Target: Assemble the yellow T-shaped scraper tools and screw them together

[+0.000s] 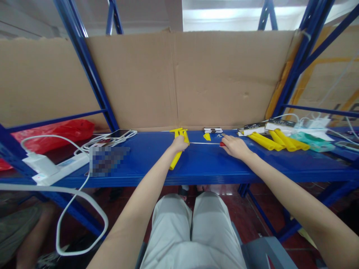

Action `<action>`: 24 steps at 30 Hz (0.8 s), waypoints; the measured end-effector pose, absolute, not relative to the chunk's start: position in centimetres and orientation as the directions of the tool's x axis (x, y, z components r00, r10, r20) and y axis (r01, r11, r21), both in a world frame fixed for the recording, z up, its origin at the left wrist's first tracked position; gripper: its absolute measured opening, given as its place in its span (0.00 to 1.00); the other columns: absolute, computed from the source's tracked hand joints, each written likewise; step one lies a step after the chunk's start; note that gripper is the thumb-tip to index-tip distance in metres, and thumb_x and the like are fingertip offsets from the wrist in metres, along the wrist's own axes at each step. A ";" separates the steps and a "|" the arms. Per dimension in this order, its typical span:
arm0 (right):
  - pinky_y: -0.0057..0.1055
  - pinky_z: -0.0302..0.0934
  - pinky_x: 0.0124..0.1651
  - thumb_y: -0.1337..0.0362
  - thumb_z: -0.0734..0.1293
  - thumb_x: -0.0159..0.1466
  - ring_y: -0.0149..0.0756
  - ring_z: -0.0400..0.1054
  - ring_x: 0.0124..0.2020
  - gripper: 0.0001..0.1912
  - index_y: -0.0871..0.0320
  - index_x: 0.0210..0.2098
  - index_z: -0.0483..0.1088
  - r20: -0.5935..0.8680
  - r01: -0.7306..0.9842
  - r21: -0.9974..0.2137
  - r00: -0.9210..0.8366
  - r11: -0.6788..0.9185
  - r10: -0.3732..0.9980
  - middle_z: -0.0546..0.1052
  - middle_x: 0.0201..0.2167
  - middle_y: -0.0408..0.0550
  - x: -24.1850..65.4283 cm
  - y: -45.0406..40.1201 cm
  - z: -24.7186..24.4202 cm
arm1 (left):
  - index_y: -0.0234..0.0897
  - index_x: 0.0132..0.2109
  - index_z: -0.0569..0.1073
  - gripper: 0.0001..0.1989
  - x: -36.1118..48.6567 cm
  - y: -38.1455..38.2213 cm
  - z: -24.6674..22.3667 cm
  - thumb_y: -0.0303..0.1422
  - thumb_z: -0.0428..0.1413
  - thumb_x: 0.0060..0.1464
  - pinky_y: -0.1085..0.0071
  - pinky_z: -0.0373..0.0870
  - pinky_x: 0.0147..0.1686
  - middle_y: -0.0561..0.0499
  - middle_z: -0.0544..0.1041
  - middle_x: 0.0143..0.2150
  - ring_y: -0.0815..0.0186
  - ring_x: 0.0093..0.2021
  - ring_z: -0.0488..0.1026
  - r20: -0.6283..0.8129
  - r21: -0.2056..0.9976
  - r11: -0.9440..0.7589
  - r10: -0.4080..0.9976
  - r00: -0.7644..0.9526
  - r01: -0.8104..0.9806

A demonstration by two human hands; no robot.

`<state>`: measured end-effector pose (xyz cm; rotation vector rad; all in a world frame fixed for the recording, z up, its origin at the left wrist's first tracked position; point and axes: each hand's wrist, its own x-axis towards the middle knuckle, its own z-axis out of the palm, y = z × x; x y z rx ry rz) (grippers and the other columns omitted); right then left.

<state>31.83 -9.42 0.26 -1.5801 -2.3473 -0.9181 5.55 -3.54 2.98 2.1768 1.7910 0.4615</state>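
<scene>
My left hand (pixel 180 144) is closed around a yellow plastic part (pixel 175 160) with a tube-like handle, which lies slanted on the blue shelf top. In my right hand (pixel 234 145) is a screwdriver with a red handle (pixel 222 144), mostly hidden by the fingers. Its thin metal shaft (pixel 204 143) runs level to the left, and the tip meets the side of the yellow part by my left hand. Just behind the shaft are a small flat yellow piece (pixel 206 137) and some tiny metal bits (pixel 219 135), perhaps screws.
Several yellow tube-like parts (pixel 262 141) lie to the right, near black-and-white boxes (pixel 254 128) and a green plastic bag (pixel 311 142). On the left are a white power strip (pixel 63 168), coiled white cable (pixel 112 138) and a red bag (pixel 67 130). Cardboard (pixel 140 82) walls the back.
</scene>
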 end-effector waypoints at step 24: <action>0.31 0.53 0.31 0.57 0.57 0.70 0.42 0.71 0.37 0.14 0.61 0.43 0.68 0.469 0.888 0.357 -0.440 0.291 0.766 0.78 0.40 0.58 32.5 -9.3 -0.2 | 0.22 0.48 0.75 0.15 5.6 -3.9 3.3 0.26 0.51 0.56 0.70 0.74 0.41 0.34 0.80 0.41 0.57 0.42 0.79 0.066 0.370 -0.188 0.982 0.176 0.910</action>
